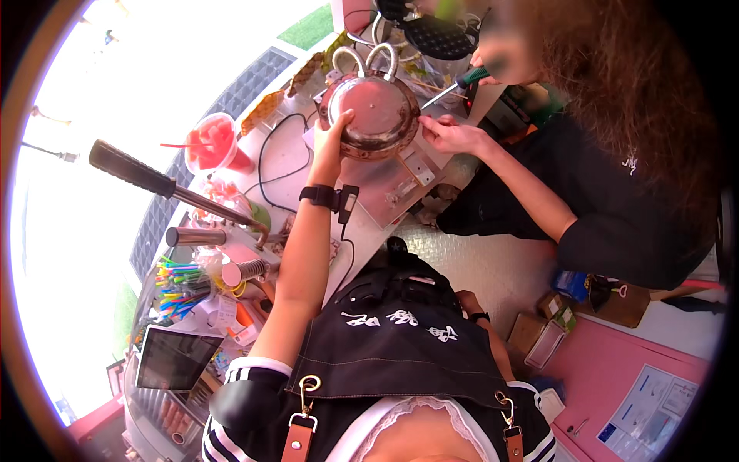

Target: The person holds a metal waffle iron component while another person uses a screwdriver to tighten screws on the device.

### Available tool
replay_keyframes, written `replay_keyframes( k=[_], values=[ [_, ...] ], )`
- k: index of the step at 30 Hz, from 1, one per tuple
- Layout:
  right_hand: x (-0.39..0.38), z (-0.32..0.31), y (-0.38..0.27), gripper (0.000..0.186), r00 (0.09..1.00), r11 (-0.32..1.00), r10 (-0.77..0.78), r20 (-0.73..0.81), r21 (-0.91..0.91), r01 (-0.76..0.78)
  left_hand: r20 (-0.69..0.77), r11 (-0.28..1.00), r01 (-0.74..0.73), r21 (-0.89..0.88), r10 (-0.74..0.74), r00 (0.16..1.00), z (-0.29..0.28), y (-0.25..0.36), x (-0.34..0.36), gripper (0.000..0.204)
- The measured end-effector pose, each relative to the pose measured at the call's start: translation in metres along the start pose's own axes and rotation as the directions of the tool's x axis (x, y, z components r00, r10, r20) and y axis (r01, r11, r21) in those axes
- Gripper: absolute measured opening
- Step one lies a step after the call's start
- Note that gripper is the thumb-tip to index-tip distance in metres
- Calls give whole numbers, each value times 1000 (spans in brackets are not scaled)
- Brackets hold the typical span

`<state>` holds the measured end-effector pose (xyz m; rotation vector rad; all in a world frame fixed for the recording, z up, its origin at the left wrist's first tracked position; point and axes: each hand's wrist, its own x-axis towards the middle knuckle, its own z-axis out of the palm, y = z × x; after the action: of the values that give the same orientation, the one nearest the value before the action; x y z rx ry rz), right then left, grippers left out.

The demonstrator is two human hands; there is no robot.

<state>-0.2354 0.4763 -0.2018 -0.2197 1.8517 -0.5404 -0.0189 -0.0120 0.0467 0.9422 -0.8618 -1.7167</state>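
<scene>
My left hand grips the near left edge of a round, brown-stained metal housing with a domed, shiny face. The thumb lies across that face; the other fingers are behind it. Two curved pale tubes rise from its far side. A co-worker's hand touches or nearly touches the housing's right edge. In the co-worker's other hand, a screwdriver with a green and black handle points its shaft at that edge. Low beside my apron hangs my right hand, its fingers mostly hidden.
The counter curves along the left, with a red iced drink, a lever press, colourful straws and a tablet screen. A black cable crosses it. The co-worker stands close on the right, above small boxes.
</scene>
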Motion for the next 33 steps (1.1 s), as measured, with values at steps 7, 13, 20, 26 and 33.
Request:
replay_keyframes(
  k=[7, 13, 20, 26, 33],
  values=[
    [-6, 1, -4, 32, 1000, 998, 19, -23, -55, -21, 1, 1000, 15, -2, -15, 1000, 3, 1, -1, 60],
    [-9, 0, -3, 31, 999, 996, -24, -35, -85, 21, -10, 999, 38, 8, -38, 999, 4, 2, -2, 57],
    [-4, 2, -1, 30, 999, 997, -49, -15, -67, 48, -18, 1000, 20, 22, -19, 1000, 4, 1, -2, 57],
    [2, 1, 4, 30, 997, 986, -81, 0, -147, 81, -9, 1000, 15, 11, -15, 1000, 4, 1, -2, 57],
    [11, 0, 15, 30, 995, 984, -99, 13, -148, 99, -21, 999, 22, 25, -22, 1000, 7, 5, -5, 58]
  ],
)
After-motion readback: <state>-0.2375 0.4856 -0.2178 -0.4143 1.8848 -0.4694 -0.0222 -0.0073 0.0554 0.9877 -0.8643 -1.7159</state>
